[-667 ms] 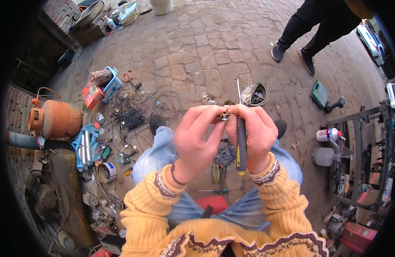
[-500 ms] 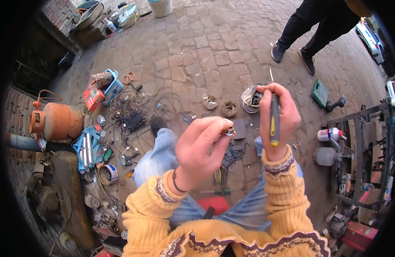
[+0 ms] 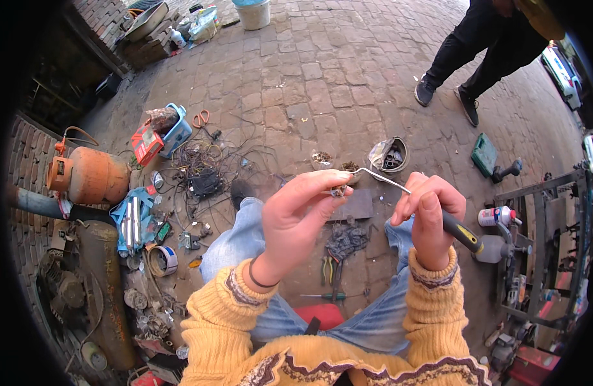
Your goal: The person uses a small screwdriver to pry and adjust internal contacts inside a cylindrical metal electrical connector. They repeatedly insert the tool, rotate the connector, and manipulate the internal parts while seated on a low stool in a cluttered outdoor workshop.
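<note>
My left hand is raised in front of me, thumb and fingers pinching a small brownish metal part. My right hand grips a hook pick by its grey and yellow handle. Its thin bent shaft points left, and the tip is close to the small part; I cannot tell whether they touch. Below the hands, a flat grey plate and a dark cloth-like bundle lie on the ground. Pliers and a green-handled screwdriver are between my legs.
Beyond my hands are a tub of small parts and a container of dark rings. Tangled wires and an orange gas cylinder are at left. A metal frame stands right; a person stands far right.
My right hand has turned the hook pick from upright to slanting left, bringing its tip to the small part. My left hand still pinches the part.
</note>
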Action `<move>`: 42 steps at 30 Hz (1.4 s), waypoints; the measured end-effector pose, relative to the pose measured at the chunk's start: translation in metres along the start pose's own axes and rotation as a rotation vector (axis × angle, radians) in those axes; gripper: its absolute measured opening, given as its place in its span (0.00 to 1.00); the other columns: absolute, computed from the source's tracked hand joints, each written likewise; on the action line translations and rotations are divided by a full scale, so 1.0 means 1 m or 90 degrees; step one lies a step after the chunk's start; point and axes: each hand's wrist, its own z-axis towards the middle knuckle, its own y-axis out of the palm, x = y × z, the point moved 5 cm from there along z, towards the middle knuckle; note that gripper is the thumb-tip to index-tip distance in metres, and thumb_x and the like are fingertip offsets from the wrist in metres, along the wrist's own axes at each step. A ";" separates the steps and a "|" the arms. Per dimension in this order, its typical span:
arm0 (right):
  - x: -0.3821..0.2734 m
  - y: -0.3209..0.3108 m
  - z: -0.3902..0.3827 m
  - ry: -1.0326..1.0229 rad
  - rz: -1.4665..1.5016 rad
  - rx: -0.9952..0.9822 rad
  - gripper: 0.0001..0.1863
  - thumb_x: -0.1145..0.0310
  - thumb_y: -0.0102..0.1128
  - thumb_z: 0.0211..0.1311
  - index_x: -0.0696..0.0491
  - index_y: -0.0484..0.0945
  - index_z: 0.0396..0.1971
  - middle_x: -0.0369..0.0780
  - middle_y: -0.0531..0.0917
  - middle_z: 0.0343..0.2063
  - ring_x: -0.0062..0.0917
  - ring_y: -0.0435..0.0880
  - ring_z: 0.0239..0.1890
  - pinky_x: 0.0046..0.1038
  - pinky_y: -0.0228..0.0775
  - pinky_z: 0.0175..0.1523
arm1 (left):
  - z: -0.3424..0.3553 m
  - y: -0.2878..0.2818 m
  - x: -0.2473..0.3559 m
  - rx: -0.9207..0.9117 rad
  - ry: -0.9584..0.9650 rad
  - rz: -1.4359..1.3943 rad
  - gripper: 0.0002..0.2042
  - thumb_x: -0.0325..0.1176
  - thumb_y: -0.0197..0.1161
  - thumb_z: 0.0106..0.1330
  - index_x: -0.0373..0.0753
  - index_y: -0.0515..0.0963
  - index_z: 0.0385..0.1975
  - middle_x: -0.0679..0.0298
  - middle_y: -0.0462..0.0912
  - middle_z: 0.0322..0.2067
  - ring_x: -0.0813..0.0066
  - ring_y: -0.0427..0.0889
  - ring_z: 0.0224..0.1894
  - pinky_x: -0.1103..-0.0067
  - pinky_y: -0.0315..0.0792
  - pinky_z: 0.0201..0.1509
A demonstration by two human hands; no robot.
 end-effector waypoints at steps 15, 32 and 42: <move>-0.009 0.013 0.000 -0.089 -0.055 -0.028 0.25 0.55 0.51 0.75 0.49 0.68 0.16 0.30 0.70 0.10 0.16 0.65 0.11 0.24 0.52 0.25 | 0.000 -0.007 0.003 0.015 0.012 0.086 0.16 0.15 0.65 0.63 0.33 0.83 0.50 0.58 0.83 0.49 0.74 0.83 0.48 0.81 0.80 0.48; -0.029 0.029 -0.007 -0.309 -0.307 -0.184 0.11 0.66 0.76 0.47 0.51 0.80 0.20 0.33 0.76 0.16 0.26 0.71 0.18 0.28 0.59 0.23 | 0.000 -0.001 0.003 0.002 -0.010 -0.082 0.16 0.17 0.59 0.70 0.28 0.77 0.57 0.51 0.81 0.56 0.64 0.84 0.54 0.76 0.81 0.53; -0.033 0.031 -0.013 -0.336 -0.330 -0.176 0.11 0.65 0.76 0.46 0.51 0.80 0.22 0.33 0.78 0.17 0.26 0.74 0.19 0.28 0.62 0.24 | 0.001 -0.003 -0.004 -0.022 -0.103 -0.203 0.18 0.26 0.58 0.75 0.30 0.72 0.63 0.50 0.81 0.57 0.63 0.84 0.54 0.77 0.82 0.51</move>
